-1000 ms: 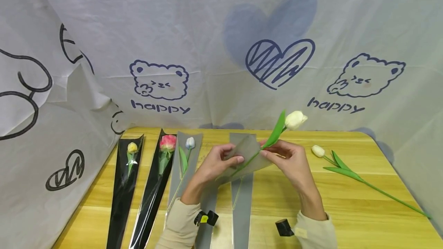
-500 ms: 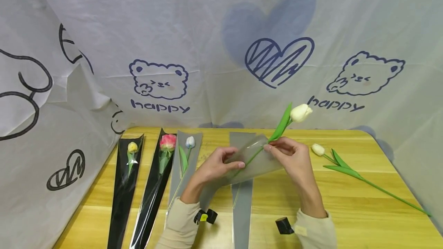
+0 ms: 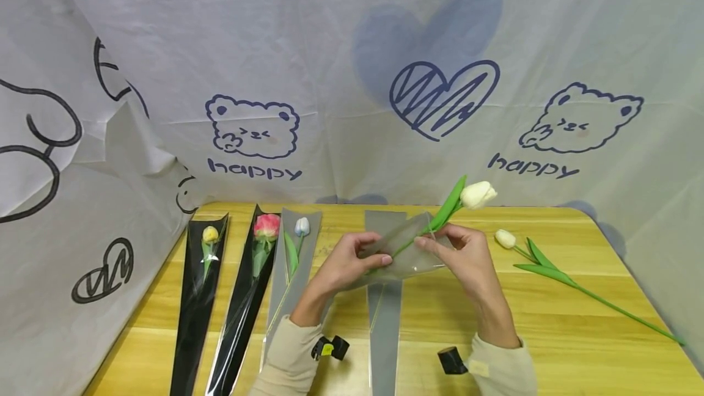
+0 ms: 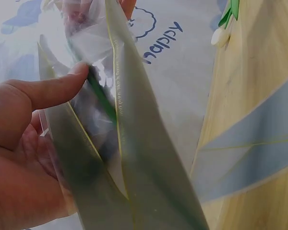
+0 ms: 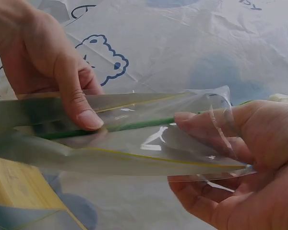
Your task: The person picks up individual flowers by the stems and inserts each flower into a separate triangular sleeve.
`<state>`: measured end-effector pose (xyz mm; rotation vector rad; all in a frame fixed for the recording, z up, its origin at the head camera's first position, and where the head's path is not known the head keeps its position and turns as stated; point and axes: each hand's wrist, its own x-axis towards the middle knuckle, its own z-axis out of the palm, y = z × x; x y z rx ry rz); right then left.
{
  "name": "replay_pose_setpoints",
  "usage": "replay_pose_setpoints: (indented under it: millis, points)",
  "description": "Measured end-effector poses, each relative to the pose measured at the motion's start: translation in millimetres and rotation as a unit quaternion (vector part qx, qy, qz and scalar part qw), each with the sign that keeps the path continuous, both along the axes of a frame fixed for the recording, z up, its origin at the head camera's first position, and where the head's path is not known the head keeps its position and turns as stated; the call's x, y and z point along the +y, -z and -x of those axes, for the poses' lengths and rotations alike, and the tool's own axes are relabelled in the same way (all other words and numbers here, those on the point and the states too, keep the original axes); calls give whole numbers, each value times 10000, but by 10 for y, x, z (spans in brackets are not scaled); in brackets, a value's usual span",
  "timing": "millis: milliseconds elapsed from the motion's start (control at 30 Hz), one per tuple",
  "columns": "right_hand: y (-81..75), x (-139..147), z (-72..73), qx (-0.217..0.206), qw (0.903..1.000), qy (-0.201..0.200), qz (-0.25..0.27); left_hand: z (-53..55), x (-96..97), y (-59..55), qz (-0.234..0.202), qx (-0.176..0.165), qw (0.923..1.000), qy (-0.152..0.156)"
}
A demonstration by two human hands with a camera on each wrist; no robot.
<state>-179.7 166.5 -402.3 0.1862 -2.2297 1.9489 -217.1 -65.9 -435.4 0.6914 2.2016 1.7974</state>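
Note:
Both hands hold a clear-and-grey flower sleeve (image 3: pixel 404 269) raised over the table, tilted up to the right. A white tulip (image 3: pixel 478 195) with a green leaf (image 3: pixel 449 203) sticks out past its wide end. Its green stem (image 5: pixel 144 124) runs down inside the sleeve, as the right wrist view shows. My left hand (image 3: pixel 346 263) pinches sleeve and stem lower down, thumb on the front. Near the wide end my right hand (image 3: pixel 467 256) grips the film and stem just below the leaf. Yellow edge lines with small print run along the sleeve in the left wrist view.
To the left lie a black sleeve (image 3: pixel 189 304) with a yellow flower, another black sleeve (image 3: pixel 233 322) with a pink flower, and a grey sleeve with a bluish-white tulip (image 3: pixel 302 227). A grey sleeve (image 3: pixel 384 341) lies mid-table. Another white tulip (image 3: pixel 505 239) lies right.
The tulip and my right hand have shifted slightly right since the first frame; the bloom rose, then came down a little. The film's wide end now shows around the stem by my right fingers.

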Motion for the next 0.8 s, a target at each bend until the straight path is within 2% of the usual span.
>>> replay_pose_setpoints:
  millis: [133,200,267,367,467,600,667,733,800]
  points:
    - [-25,57,-22,18,9996,250,164,13,-16,12,-127,-70,9998,-120]
    - [-35,98,-27,158,9964,457,690,18,-25,15,-168,-131,9996,-206]
    - [-45,133,-28,337,9879,628,1380,22,-34,16,-159,-142,9994,-260]
    - [-57,151,-17,560,9686,774,2298,24,-41,5,-62,-79,9996,-277]
    - [-69,130,-7,569,9544,934,2778,27,-38,-7,122,155,9996,-216]
    - [-80,92,7,522,9429,1145,3083,36,-23,3,271,357,9989,-153]
    - [-82,83,11,553,9400,1212,3142,32,-21,7,234,319,9991,-136]
    - [-86,78,8,570,9407,1220,3114,23,-22,0,176,223,9995,-150]
    - [-86,70,1,580,9454,1180,2981,11,-24,-17,140,149,9997,-153]
